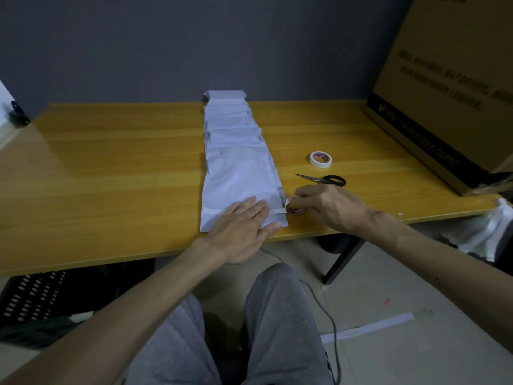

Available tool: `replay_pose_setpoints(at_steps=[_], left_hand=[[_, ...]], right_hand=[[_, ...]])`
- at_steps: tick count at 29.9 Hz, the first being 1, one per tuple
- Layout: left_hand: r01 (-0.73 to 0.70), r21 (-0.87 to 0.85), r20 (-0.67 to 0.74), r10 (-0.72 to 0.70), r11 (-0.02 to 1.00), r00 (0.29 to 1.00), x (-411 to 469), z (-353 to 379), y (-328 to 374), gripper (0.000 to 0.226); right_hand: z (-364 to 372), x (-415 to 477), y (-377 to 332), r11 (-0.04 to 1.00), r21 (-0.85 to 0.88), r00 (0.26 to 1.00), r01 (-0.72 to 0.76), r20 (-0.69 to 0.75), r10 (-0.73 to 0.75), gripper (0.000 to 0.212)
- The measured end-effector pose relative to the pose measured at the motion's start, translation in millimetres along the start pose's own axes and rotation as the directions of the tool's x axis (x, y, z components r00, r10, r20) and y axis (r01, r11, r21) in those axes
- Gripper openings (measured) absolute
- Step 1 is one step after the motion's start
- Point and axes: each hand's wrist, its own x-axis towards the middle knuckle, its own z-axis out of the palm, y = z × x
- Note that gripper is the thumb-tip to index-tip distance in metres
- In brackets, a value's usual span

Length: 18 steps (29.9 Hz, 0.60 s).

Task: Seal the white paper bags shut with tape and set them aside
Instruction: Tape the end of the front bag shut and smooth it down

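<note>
At the near edge of the wooden table [111, 168], in the head view, the left hand [241, 226] lies spread flat with fingers straight. It presses down the near end of the closest white paper bag [238, 184]. Beyond its fingertips, an overlapped row of bags [233, 126] runs straight away from the person, with the long axis toward the far table edge. Just to the right of the left hand, beside the bag's right edge, the right hand [327, 207] pinches a masking tape roll [296, 209] between thumb and curled fingers. A tape strip [277, 210] runs from the roll leftward and passes under the left fingertips, crossing the bag at right angles to its long axis. A pale band showing on the far side of the left hand appears to be the same strip. Judgement: the closure is being taped, and the coming move turns on severing the strip in the short span between bag edge and roll. Scissors [322, 179] lie just beyond the right hand with the blades pointing left toward the bag, so the right hand is the nearer one. A second tape roll [320, 159] lies beyond the scissors. A cardboard box [444, 93] stands well to the right of the right hand.
</note>
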Motion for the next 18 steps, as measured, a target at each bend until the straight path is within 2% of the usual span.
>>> replay_pose_setpoints(at_steps=[3,8,15,18], left_hand=[[-0.035,0.005,-0.011,0.035,0.999,0.999,2,-1,0,0.074],[-0.081,-0.025,-0.04,0.08,0.996,0.996,1,1,-6,0.069],[-0.083,0.004,-0.029,0.083,0.997,0.996,2,7,-7,0.07],[-0.099,0.05,-0.057,0.101,0.994,0.993,2,8,-5,0.078]], right_hand=[[0,3,-3,0.998,0.048,0.999,-0.03,-0.039,0.032,0.03],[7,9,-15,0.994,0.099,0.996,-0.045,-0.077,0.053,0.018],[16,6,-20,0.984,0.11,0.978,-0.139,-0.14,0.154,0.046],[17,5,-18,0.966,0.174,0.959,-0.193,-0.174,0.223,0.027]])
